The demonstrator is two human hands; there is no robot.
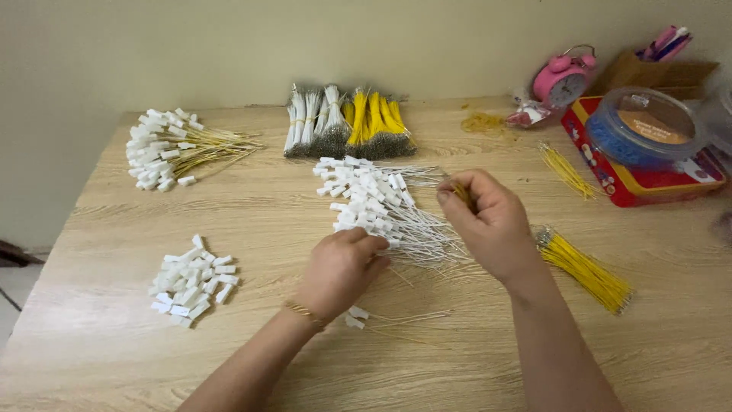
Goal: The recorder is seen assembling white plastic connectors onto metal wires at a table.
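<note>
A heap of thin white wires lies in the middle of the wooden table, each wire ending in a small white plastic plug; the plugs cluster at the upper left of the heap and the wire ends fan out toward the lower right. The left hand rests on the near edge of this heap, knuckles up, fingers curled down among the plugs; whether it grips one cannot be told. The right hand is just right of the heap, its thumb and fingers pinched on a yellow wire that pokes out above them.

Two loose white plugs lie just below the left wrist. To the left sit a pile of loose white plugs and, farther back, a second heap of plugs fitted on yellow wires. At the back edge stand bundles of wire, roughly four white and three yellow, packed too close to count surely. Right of the right forearm lies one bundle of yellow wires, partly hidden by the wrist, and a looser spray of yellow wires lies beyond it. The far right corner holds one red tin with a round clear tub of blue bits on it, one pink alarm clock and a cardboard box.
</note>
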